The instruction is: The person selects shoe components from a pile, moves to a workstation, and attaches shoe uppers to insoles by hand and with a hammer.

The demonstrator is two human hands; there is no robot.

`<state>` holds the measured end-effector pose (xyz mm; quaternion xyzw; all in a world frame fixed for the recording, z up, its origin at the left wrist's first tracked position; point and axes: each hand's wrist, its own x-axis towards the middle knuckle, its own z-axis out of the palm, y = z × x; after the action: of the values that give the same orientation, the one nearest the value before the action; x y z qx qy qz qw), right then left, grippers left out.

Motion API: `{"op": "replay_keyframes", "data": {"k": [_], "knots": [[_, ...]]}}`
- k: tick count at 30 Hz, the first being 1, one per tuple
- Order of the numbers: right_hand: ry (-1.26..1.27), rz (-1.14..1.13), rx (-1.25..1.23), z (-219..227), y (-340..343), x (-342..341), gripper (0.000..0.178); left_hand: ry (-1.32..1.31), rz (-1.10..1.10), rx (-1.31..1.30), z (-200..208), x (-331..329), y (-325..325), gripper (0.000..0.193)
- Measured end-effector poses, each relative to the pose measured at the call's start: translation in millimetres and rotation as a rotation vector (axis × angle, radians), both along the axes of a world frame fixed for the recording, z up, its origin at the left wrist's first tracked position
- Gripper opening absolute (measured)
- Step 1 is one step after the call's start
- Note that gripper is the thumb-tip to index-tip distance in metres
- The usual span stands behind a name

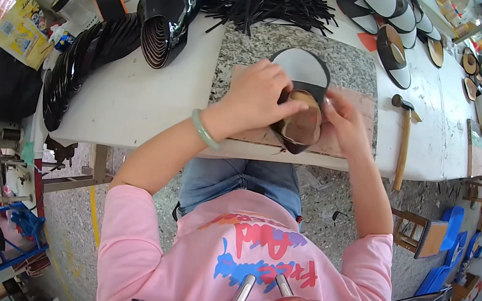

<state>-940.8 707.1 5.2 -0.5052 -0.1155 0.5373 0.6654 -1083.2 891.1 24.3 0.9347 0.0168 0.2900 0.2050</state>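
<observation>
A shoe upper, with a pale grey-white toe, a black band and a tan inside, lies over a speckled stone slab. Its toe points away from me and its open heel end faces me. My left hand grips the left rim, the thumb reaching over the opening. On the other side, my right hand pinches the right edge near the black band. Whether a small piece sits under the fingers is hidden. A pale green bangle circles my left wrist.
To the right lies a wooden-handled hammer, below a similar shoe upper. Black strips are heaped beyond the slab. Nested glossy black pieces and a long row of black pieces occupy the left, near an orange-edged phone.
</observation>
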Motion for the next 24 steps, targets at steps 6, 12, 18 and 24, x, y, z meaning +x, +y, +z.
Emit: {"op": "replay_keyframes", "data": {"k": [6, 12, 18, 24], "knots": [[-1.986, 0.286, 0.01, 55, 13, -6, 0.037, 0.146, 0.027, 0.222, 12, 4, -25, 0.037], [-2.063, 0.561, -0.117, 39, 20, -13, 0.008, 0.393, -0.009, 0.31, 7, -5, -21, 0.025], [-1.996, 0.365, -0.162, 16, 16, -18, 0.004, 0.425, -0.02, 0.254, 8, 8, -14, 0.014], [-1.534, -0.031, -0.1, -6, -7, 4, 0.012, 0.391, -0.045, -0.125, 9, -9, 8, 0.011]]}}
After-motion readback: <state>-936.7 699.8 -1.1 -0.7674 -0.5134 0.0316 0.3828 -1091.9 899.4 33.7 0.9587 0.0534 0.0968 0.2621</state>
